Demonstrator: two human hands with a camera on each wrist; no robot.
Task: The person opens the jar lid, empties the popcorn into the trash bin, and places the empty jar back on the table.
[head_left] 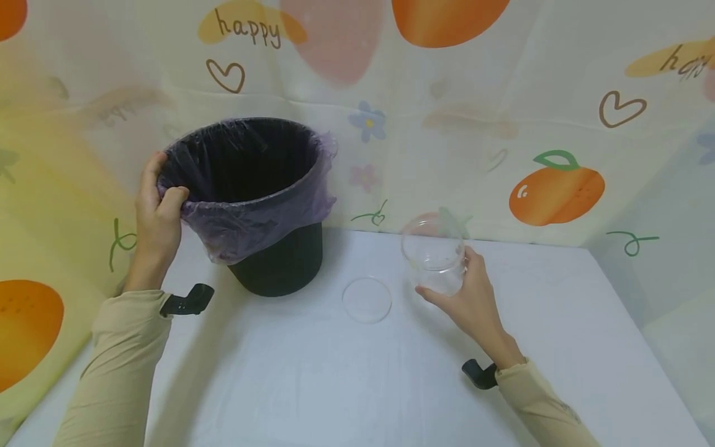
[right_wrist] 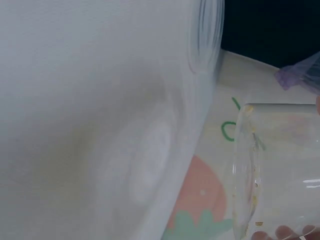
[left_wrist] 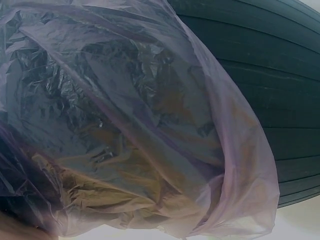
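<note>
A dark green trash can (head_left: 279,267) stands tilted at the left back of the table, lined with a thin purple garbage bag (head_left: 257,223) folded over its rim. My left hand (head_left: 159,214) grips the rim at its left side, thumb over the bag. The left wrist view is filled by the bag's crinkled overhang (left_wrist: 125,100) and the can's ribbed side (left_wrist: 265,75). In my right hand (head_left: 475,304) is a clear round container (head_left: 432,248), held above the table. Small yellowish specks mark its edge (right_wrist: 250,175) in the right wrist view.
A clear round lid (head_left: 367,300) lies flat on the white table (head_left: 335,385), between the trash can and my right hand. Behind the table hangs a printed cloth (head_left: 475,87) with oranges, hearts and lettering. Black wrist mounts (head_left: 190,300) stick out at both cuffs.
</note>
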